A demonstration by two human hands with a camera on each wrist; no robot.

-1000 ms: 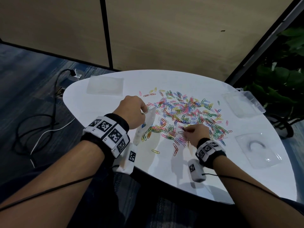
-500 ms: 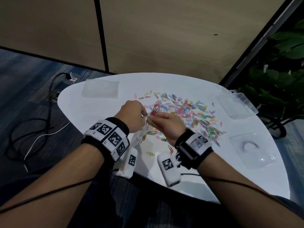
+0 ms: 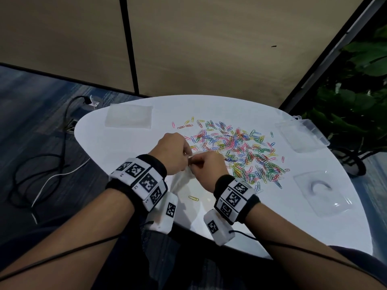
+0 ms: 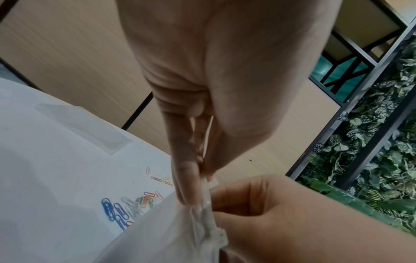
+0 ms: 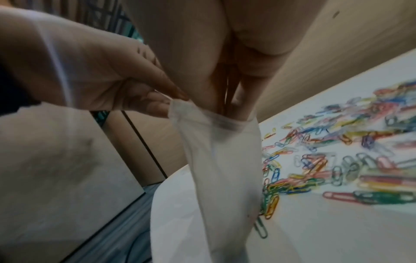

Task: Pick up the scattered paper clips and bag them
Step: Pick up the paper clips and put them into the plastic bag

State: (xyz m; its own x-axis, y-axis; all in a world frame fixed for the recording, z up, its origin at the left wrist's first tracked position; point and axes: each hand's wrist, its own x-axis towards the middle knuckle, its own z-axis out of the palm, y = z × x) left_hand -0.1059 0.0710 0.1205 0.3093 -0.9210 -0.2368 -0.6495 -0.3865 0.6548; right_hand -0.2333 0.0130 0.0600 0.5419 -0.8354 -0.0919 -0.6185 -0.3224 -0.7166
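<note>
Several colourful paper clips (image 3: 240, 151) lie scattered over the middle of the white table (image 3: 240, 222). A small clear bag (image 3: 184, 178) hangs over the near side of the table. My left hand (image 3: 188, 152) pinches the bag's rim. My right hand (image 3: 195, 164) is at the bag's mouth. In the right wrist view its fingertips (image 5: 211, 99) dip into the open bag (image 5: 220, 169) with a thin paper clip pinched between them. In the left wrist view my left thumb and finger (image 4: 186, 178) squeeze the bag's edge (image 4: 207, 210).
A flat clear bag (image 3: 128, 116) lies at the far left of the table, a clear plastic box (image 3: 301, 135) at the right edge and a clear blister pack (image 3: 322, 191) nearer. One yellow clip (image 3: 193, 198) lies by my wrists. Cables (image 3: 41, 164) trail over the floor at the left.
My right hand left the pile with a pinched clip, moved left to the bag and now has its fingertips in the bag's mouth. My left hand kept holding the bag.
</note>
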